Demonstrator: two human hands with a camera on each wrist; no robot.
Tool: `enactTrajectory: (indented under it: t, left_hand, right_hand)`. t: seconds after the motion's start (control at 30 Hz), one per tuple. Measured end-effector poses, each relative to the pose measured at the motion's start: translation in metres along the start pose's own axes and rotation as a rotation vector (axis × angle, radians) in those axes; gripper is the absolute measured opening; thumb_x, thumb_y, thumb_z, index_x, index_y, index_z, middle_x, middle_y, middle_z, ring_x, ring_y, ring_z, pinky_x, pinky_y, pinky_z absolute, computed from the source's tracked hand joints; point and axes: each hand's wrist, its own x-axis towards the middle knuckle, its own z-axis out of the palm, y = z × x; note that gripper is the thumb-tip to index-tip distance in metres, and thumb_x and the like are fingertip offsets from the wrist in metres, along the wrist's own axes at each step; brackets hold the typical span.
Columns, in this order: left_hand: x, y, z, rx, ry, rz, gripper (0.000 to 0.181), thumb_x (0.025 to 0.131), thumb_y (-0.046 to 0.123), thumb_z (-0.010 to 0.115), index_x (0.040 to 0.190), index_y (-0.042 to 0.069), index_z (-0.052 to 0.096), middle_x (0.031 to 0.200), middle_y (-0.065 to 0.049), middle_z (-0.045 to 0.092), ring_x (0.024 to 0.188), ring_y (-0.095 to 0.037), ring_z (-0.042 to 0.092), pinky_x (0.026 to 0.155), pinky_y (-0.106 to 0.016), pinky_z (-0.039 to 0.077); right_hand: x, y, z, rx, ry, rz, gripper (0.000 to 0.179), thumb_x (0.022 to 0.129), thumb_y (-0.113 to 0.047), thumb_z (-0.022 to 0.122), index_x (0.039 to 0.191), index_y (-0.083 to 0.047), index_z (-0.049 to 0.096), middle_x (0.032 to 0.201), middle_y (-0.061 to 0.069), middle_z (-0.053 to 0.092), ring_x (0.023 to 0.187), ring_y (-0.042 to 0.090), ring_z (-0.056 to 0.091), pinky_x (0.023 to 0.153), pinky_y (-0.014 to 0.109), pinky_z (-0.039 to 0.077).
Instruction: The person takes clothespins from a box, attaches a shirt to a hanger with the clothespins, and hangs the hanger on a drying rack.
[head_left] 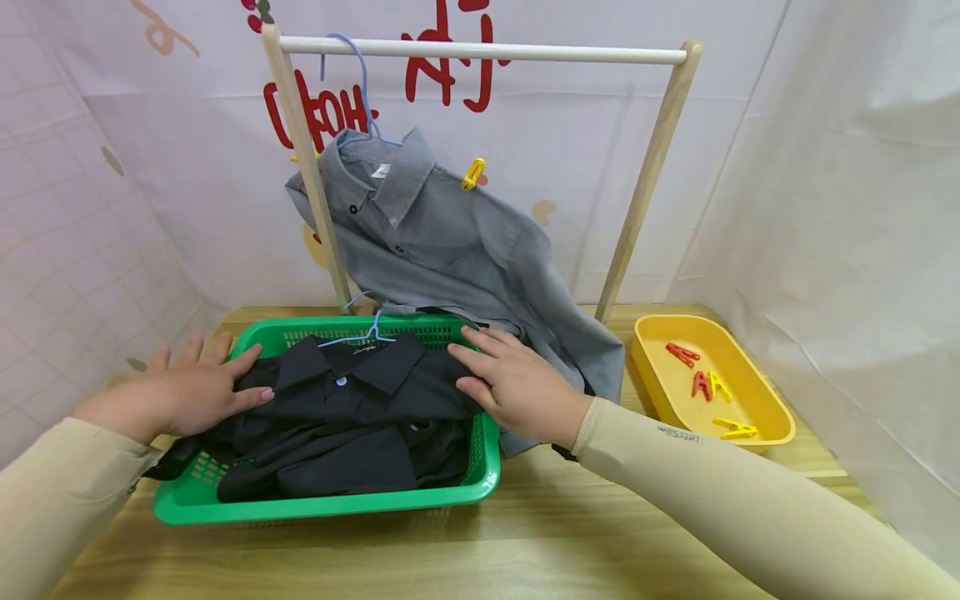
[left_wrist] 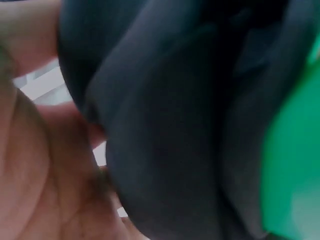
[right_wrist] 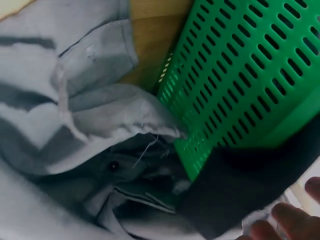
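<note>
A black collared shirt (head_left: 341, 400) lies bunched in a green basket (head_left: 322, 508), with a light blue hanger (head_left: 374, 331) in its collar. My left hand (head_left: 183, 392) rests at the basket's left side, fingers spread and thumb straight on the shirt. In the left wrist view, dark cloth (left_wrist: 155, 130) lies against that hand's fingers. Across the basket, my right hand (head_left: 525, 383) has its fingers extended over the shirt's other shoulder. The right wrist view catches only its fingertips (right_wrist: 295, 225) beside a dark cloth edge (right_wrist: 235, 185).
Behind the basket, a grey shirt (head_left: 450, 225) with a yellow clothespin (head_left: 473, 174) hangs on a blue hanger (head_left: 363, 75) from a rack's white rail (head_left: 480, 50). Its lower part spreads down beside the basket. A yellow tray (head_left: 652, 387) with several red and yellow clothespins stands right.
</note>
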Motion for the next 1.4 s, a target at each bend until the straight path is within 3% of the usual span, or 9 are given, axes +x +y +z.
enactTrajectory:
  t: [0.3,0.63,1.0,1.2,1.4]
  left_hand:
    - [0.001,-0.003,0.001,-0.028,-0.018,0.008,0.095,0.102,0.069,0.048,0.163,-0.001,0.031,0.162,-0.049,0.010,0.143,-0.075,0.008,0.107,-0.087,0.006]
    - [0.003,0.000,-0.004,-0.008,-0.028,0.002,0.093,0.100,0.069,0.052,0.160,-0.001,0.039,0.162,-0.047,0.015,0.145,-0.073,0.009,0.109,-0.086,0.007]
    - [0.005,0.000,-0.002,-0.003,-0.037,0.009,0.092,0.099,0.067,0.056,0.157,-0.004,0.044,0.162,-0.046,0.016,0.146,-0.072,0.010,0.111,-0.085,0.007]
    - [0.005,0.000,-0.005,0.016,0.001,0.022,0.068,0.104,0.048,0.060,0.151,-0.001,0.053,0.162,-0.045,0.022,0.146,-0.071,0.015,0.110,-0.086,0.009]
    - [0.008,-0.002,-0.006,0.051,0.041,0.042,0.050,0.105,0.032,0.063,0.146,0.003,0.060,0.160,-0.042,0.033,0.147,-0.068,0.023,0.109,-0.086,0.013]
  right_hand:
    - [0.012,-0.006,0.009,-0.128,-0.044,0.093,0.057,0.108,-0.036,0.060,0.151,0.001,0.054,0.161,0.021,0.049,0.153,0.037,0.042,0.129,0.044,0.031]
    - [0.016,-0.009,0.012,-0.204,-0.110,0.108,0.059,0.108,-0.041,0.060,0.148,0.002,0.057,0.161,0.023,0.047,0.156,0.038,0.038,0.130,0.047,0.028]
    - [0.017,-0.010,0.013,-0.110,-0.156,0.149,0.047,0.109,-0.036,0.058,0.140,-0.002,0.066,0.168,0.022,0.038,0.160,0.039,0.027,0.129,0.054,0.025]
    - [0.017,-0.013,0.014,-0.085,-0.126,0.143,0.039,0.108,-0.032,0.060,0.132,-0.003,0.070,0.165,0.023,0.042,0.158,0.042,0.029,0.128,0.056,0.026]
    - [0.017,-0.014,0.019,-0.099,-0.037,0.104,0.022,0.106,-0.022,0.062,0.116,-0.005,0.072,0.151,0.021,0.057,0.151,0.044,0.038,0.123,0.058,0.030]
